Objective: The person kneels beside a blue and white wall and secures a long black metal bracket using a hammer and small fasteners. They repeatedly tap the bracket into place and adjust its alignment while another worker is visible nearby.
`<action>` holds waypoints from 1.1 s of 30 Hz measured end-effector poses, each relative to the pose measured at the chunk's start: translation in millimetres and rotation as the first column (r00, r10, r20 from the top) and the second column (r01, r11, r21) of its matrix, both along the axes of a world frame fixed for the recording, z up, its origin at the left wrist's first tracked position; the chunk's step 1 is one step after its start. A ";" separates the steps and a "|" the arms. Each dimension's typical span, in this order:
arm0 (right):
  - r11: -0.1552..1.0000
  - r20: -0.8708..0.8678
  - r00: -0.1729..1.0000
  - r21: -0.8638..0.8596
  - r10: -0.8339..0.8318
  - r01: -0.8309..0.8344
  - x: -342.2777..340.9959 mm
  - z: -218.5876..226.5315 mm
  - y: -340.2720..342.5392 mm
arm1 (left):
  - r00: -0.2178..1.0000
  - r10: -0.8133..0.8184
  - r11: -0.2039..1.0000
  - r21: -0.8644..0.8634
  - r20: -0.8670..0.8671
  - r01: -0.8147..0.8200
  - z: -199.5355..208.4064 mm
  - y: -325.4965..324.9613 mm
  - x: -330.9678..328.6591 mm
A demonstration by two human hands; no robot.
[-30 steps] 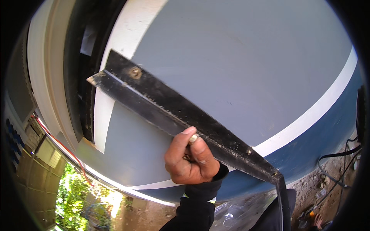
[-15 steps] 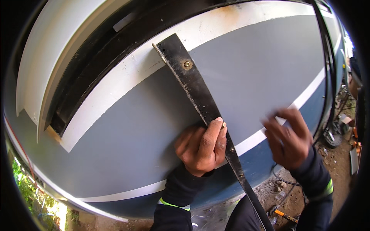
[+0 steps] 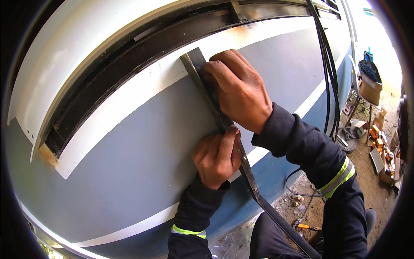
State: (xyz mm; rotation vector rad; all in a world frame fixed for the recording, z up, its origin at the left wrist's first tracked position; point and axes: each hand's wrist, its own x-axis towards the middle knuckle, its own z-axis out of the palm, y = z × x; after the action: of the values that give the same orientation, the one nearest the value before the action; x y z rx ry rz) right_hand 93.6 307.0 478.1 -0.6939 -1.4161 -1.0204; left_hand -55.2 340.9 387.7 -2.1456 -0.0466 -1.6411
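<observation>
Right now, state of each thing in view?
Black bar: slanting, bent low down
Left hand: closed, pinching a small metal piece
Right hand: fingers curled at the bar's upper end; grip hidden
Wall: painted grey, white and blue
Black cables: hanging
Orange-handled tool: lying on the ground

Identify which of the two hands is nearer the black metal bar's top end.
The right hand, which is at the bar just below that end; the left hand sits lower, pinching a small piece.
</observation>
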 end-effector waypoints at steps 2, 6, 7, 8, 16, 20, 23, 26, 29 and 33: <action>0.999 0.022 1.000 -0.032 -0.008 0.009 0.3 2.2 1.5 | 0.999 -0.019 1.000 0.021 0.026 0.019 0.6 2.0 2.2; 0.994 -0.028 0.996 -0.066 0.083 -0.085 0.9 3.5 -11.9 | 0.996 -0.074 0.997 0.011 0.049 0.074 1.8 3.2 5.0; 0.991 -0.055 0.992 -0.057 0.115 -0.118 0.1 3.1 -18.7 | 0.994 -0.091 0.996 -0.005 0.053 0.092 1.3 2.5 4.5; 0.977 -0.085 0.986 -0.151 0.141 -0.153 1.5 -0.8 -30.5 | 0.993 -0.104 0.994 -0.023 0.049 0.106 1.3 1.9 3.6; 0.639 -0.387 0.890 -0.627 0.240 -0.445 2.8 -45.3 -102.9 | 0.985 -0.136 0.985 -0.095 0.109 0.146 -3.5 -1.7 -0.9; 0.494 -0.586 0.781 -0.625 0.216 -0.605 2.9 -43.0 -98.9 | 0.986 -0.116 0.988 -0.093 0.117 0.127 -5.3 -1.6 -2.7; 0.562 -0.476 0.855 -0.657 0.206 -0.502 3.7 -42.4 -91.1 | 0.976 -0.154 0.988 0.007 0.154 0.155 -6.3 3.8 0.5; 0.506 -0.558 0.780 -0.604 0.282 -0.616 4.0 -46.3 -85.1 | 0.969 -0.186 0.982 0.001 0.165 0.188 -8.0 5.5 -1.8; 0.534 -0.562 0.762 -0.557 0.321 -0.636 4.3 -47.2 -81.3 | 0.980 -0.126 0.992 -0.005 0.155 0.128 -8.0 3.9 -3.7; 0.604 -0.566 0.737 -0.456 0.370 -0.654 17.9 -30.4 -72.8 | 0.988 -0.040 0.998 -0.051 0.149 0.048 -10.1 -5.5 -6.7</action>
State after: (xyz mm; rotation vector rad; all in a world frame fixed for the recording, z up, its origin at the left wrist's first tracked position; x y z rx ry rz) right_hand 111.5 234.2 447.7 -0.8345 -1.4372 0.1325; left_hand -61.9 335.5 377.6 -2.0742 -0.0907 -1.8425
